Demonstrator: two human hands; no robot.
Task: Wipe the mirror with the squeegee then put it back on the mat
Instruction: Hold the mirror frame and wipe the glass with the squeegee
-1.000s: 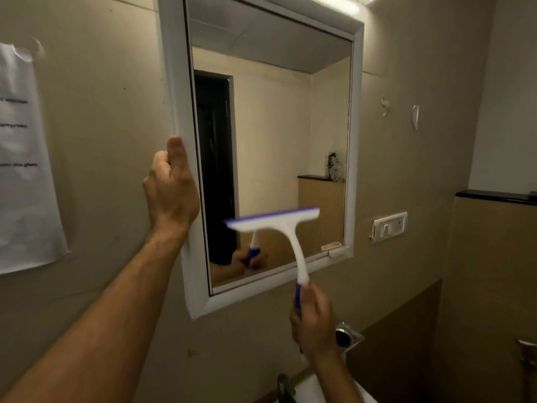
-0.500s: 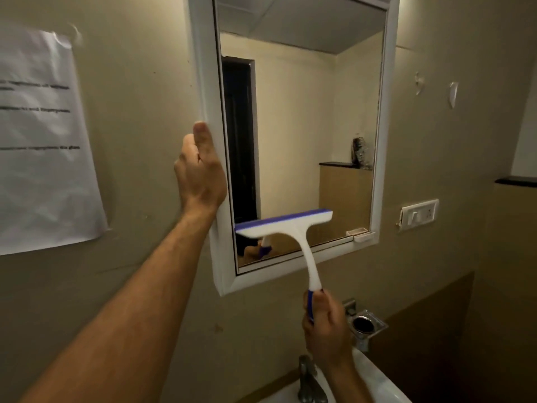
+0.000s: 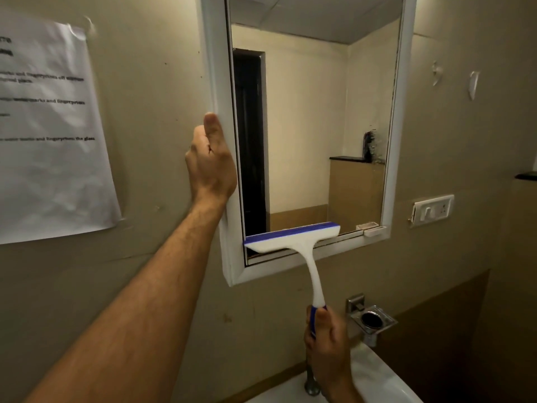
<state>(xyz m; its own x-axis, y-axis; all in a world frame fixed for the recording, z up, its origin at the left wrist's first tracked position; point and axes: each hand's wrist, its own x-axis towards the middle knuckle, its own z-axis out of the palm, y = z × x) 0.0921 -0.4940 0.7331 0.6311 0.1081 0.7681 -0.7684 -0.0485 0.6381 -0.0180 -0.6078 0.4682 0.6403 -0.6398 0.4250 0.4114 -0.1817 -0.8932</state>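
Your left hand (image 3: 210, 162) grips the mirror (image 3: 308, 135) frame's left edge | your right hand (image 3: 327, 341) grips the squeegee (image 3: 293, 238) handle, blade at the glass's bottom edge | paper notice (image 3: 49, 135) on wall, blurred: "watermarks and fingerprints" legible

white-and-blue squeegee (image 3: 293, 238), white-framed mirror (image 3: 316, 126)

A printed paper (image 3: 49, 132) hangs on the wall, far left. Lower right: a switch plate (image 3: 433, 210), a metal holder (image 3: 372, 320), a white sink (image 3: 374, 382).
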